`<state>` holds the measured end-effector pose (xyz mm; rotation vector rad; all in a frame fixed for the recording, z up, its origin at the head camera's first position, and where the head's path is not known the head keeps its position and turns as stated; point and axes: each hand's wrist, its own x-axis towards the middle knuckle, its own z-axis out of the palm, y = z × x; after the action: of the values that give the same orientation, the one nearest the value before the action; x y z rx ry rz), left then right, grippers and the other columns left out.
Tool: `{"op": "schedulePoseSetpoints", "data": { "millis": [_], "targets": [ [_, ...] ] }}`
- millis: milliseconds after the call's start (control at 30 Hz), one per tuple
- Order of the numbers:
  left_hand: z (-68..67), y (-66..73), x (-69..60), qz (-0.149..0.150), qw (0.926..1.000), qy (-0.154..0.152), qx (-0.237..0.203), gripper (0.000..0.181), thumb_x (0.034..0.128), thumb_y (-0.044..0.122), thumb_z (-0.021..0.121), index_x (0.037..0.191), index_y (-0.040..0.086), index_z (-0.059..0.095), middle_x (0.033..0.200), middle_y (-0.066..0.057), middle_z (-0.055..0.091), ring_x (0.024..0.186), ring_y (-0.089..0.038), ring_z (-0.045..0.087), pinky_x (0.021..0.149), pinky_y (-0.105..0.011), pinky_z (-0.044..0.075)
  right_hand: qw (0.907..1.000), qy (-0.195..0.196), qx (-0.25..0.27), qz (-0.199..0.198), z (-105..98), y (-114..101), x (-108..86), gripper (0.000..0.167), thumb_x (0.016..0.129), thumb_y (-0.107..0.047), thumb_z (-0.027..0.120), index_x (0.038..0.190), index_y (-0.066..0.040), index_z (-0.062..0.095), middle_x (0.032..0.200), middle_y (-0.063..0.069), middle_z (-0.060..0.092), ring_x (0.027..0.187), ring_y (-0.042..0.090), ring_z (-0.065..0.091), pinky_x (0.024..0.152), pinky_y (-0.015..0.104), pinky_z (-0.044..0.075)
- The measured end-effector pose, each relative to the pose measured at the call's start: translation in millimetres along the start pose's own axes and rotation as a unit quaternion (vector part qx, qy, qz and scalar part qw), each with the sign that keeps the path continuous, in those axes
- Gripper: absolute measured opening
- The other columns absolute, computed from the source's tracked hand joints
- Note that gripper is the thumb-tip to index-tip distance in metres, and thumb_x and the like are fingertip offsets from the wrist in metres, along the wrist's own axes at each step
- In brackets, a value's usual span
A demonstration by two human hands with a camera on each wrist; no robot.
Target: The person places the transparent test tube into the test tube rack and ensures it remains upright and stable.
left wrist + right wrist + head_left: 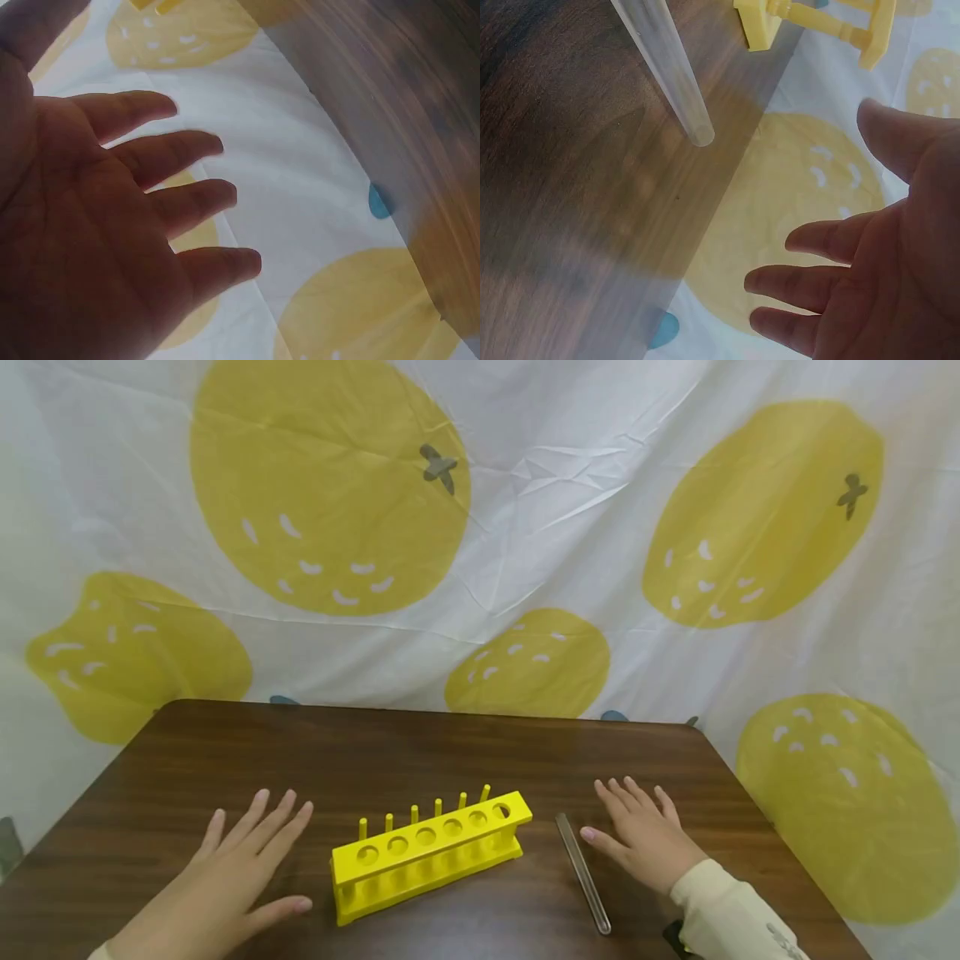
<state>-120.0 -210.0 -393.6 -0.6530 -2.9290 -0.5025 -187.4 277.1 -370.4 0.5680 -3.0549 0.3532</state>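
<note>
A yellow test tube rack (431,852) with round holes and a row of pegs stands at the middle of the table's near part. Right of it lies a clear glass tube (583,875), also in the right wrist view as a clear tube (671,71). My left hand (225,881), palm down with fingers spread, is left of the rack, apart from it. My right hand (645,839) is just right of the tube, fingers spread, holding nothing. The left wrist view shows my left palm (97,217) holding nothing; my right palm (900,255) fills the right wrist view's lower right.
The dark brown wooden table (420,743) reaches back to a white cloth (555,543) printed with yellow fruit. That cloth hangs behind the table's far edge and along its sides. A dark band shows at my right wrist.
</note>
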Motion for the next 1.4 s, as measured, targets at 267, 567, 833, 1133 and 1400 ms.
{"op": "schedulePoseSetpoints", "data": {
  "millis": [267,567,833,1133,1400],
  "targets": [
    [1.2,11.2,1.1,0.036,0.9976,0.021,-0.055,0.098,0.0871,0.056,0.075,0.160,0.005,0.033,0.161,-0.018,0.038,0.149,-0.050,0.026,0.112,-0.077,0.017,0.9989,-0.040,-0.020,0.010,5,-2,8.0,0.078,0.104,-0.052,0.056,0.153,0.006,0.041,0.148,0.026,0.052,0.134,0.046,0.049,0.108,0.070,0.026],
    [7.1,32.2,10.0,0.011,0.9980,0.009,-0.062,0.093,0.0916,0.054,0.073,0.160,0.005,0.033,0.158,-0.017,0.044,0.144,-0.043,0.040,0.112,-0.064,0.035,0.9978,-0.057,-0.008,0.033,14,-5,20.0,0.071,0.103,-0.049,0.059,0.142,0.010,0.052,0.119,0.016,0.073,0.112,0.037,0.066,0.096,0.058,0.035],
    [20.8,47.0,16.8,-0.028,0.9963,0.020,-0.079,0.084,0.0925,0.050,0.074,0.158,0.010,0.041,0.142,-0.018,0.060,0.119,-0.042,0.064,0.091,-0.057,0.057,0.9960,-0.074,-0.007,0.050,24,-7,27.4,0.063,0.098,-0.047,0.069,0.125,0.009,0.059,0.075,-0.002,0.071,0.073,0.015,0.067,0.088,0.053,0.036],
    [26.0,53.7,18.4,-0.009,0.9945,0.066,-0.081,0.081,0.0902,0.037,0.081,0.155,0.006,0.044,0.140,-0.018,0.062,0.120,-0.035,0.066,0.092,-0.050,0.058,0.9948,-0.079,-0.005,0.065,31,-9,31.0,0.044,0.097,-0.043,0.072,0.106,-0.001,0.061,0.065,-0.006,0.060,0.063,0.011,0.058,0.087,0.052,0.034],
    [26.0,54.4,20.0,-0.013,0.9945,0.074,-0.073,0.054,0.0927,0.028,0.080,0.137,0.004,0.061,0.132,-0.013,0.067,0.113,-0.028,0.069,0.092,-0.046,0.058,0.9937,-0.080,0.009,0.078,35,-10,33.0,0.032,0.095,-0.036,0.076,0.093,-0.007,0.061,0.059,-0.006,0.059,0.053,0.010,0.057,0.083,0.049,0.032]
  ]
}}
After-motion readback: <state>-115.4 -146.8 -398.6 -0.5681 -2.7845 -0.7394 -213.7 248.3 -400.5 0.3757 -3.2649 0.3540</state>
